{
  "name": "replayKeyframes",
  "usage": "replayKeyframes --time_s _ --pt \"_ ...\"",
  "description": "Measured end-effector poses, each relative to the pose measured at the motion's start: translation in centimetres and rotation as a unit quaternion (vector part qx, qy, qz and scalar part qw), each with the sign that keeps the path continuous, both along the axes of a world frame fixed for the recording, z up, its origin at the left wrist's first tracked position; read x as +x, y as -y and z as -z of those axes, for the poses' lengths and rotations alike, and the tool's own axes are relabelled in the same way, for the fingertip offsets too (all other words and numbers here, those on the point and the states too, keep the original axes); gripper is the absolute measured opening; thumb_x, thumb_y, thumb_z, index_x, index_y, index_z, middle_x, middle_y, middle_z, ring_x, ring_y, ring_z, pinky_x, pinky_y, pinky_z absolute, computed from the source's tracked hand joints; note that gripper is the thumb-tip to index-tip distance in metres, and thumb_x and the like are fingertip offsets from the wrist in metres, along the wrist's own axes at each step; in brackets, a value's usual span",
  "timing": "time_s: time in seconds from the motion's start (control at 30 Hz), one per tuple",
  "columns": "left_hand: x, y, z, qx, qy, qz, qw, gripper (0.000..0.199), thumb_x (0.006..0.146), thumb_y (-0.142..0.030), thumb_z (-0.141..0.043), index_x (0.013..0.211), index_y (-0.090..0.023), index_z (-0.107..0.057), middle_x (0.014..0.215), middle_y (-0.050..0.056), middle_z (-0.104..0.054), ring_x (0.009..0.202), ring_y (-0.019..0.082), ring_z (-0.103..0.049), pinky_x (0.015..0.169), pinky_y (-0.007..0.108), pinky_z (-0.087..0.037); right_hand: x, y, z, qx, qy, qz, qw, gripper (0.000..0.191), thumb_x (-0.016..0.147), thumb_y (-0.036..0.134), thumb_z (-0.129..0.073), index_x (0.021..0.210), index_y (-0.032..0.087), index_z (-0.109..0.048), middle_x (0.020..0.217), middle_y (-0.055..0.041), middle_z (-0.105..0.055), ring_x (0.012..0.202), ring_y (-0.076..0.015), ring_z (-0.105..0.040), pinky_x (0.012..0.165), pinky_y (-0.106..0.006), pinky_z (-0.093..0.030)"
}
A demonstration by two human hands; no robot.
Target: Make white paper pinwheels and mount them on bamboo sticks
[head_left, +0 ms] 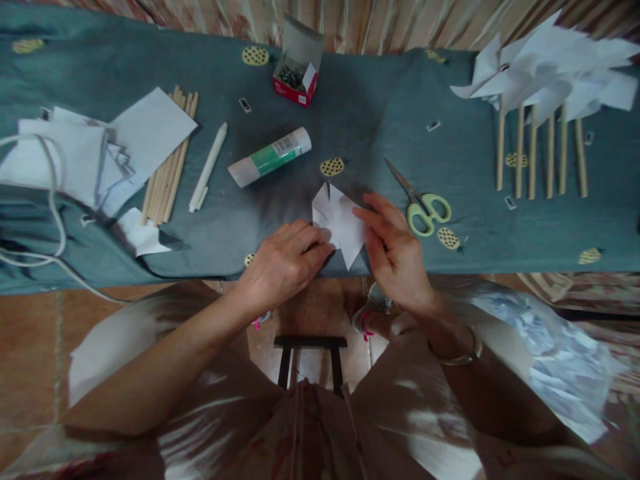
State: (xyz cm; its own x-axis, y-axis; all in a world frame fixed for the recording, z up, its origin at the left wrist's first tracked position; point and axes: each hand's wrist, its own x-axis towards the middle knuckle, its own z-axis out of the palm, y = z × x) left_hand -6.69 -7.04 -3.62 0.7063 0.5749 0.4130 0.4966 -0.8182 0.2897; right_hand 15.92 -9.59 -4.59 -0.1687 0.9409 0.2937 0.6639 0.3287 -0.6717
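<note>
A small white cut paper [347, 223] with pointed corners and a slit at its top is held near the table's front edge. My left hand [287, 260] pinches its lower left side, the fingers curled and pressed together. At its right edge my right hand [395, 250] grips the sheet between thumb and fingers; part of that grip is hidden. Just right of my right hand lie scissors [423, 205] with light green handles. Beyond the paper, to the left, lies a glue stick [273, 157] with a green and white label.
An open red box [297, 73] of small metal pieces stands at the back. On the left are wooden sticks [170, 160], a white pen [209, 167], white paper sheets [75, 157] and a white cable [57, 220]. Several paper pinwheels [545, 67] on sticks lie at the right.
</note>
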Motion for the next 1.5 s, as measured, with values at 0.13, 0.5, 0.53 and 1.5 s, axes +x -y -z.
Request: replayKeyframes --time_s 0.13,0.5,0.53,1.5 --pt "-0.2 -0.4 0.1 -0.007 0.025 -0.002 1.0 0.011 0.098 -0.018 -0.058 0.097 -0.015 -0.068 0.095 0.007 -0.072 0.083 0.018 -0.062 0.073 0.033 -0.05 0.2 -0.1 -0.2 -0.005 0.028 0.034 0.999 0.039 0.096 0.018 -0.047 0.131 0.025 -0.063 0.145 -0.0099 -0.06 0.136 -0.0273 -0.056 0.116 -0.054 -0.046" --pt "-1.5 -2.3 0.1 0.048 0.025 -0.056 0.997 0.014 0.099 -0.02 -0.056 0.092 -0.017 -0.068 0.094 0.006 -0.072 0.083 0.018 -0.062 0.07 0.032 -0.051 -0.1 0.3 -1.2 0.001 -0.004 0.032 0.999 0.031 0.094 0.018 -0.051 0.12 0.023 -0.069 0.128 -0.0094 -0.071 0.121 -0.0257 -0.068 0.105 -0.05 -0.056" --pt "-1.4 -2.2 0.0 0.053 0.034 -0.053 0.997 0.013 0.099 -0.021 -0.057 0.093 -0.017 -0.067 0.094 0.005 -0.071 0.082 0.018 -0.061 0.07 0.032 -0.051 -0.1 0.3 -1.3 0.0 -0.007 0.032 0.999 0.031 0.094 0.018 -0.051 0.119 0.023 -0.069 0.126 -0.0093 -0.072 0.119 -0.0258 -0.068 0.104 -0.049 -0.057" --pt "0.4 -0.3 -0.5 0.04 -0.06 -0.011 0.997 0.023 0.102 -0.023 -0.05 0.086 -0.017 -0.065 0.085 0.005 -0.07 0.077 0.017 -0.063 0.068 0.031 -0.048 0.9 0.3 -1.1 -0.06 -0.063 -0.02 0.996 0.027 0.085 0.017 -0.069 0.107 0.03 -0.074 0.132 -0.0037 -0.069 0.119 -0.0246 -0.065 0.102 -0.05 -0.055"
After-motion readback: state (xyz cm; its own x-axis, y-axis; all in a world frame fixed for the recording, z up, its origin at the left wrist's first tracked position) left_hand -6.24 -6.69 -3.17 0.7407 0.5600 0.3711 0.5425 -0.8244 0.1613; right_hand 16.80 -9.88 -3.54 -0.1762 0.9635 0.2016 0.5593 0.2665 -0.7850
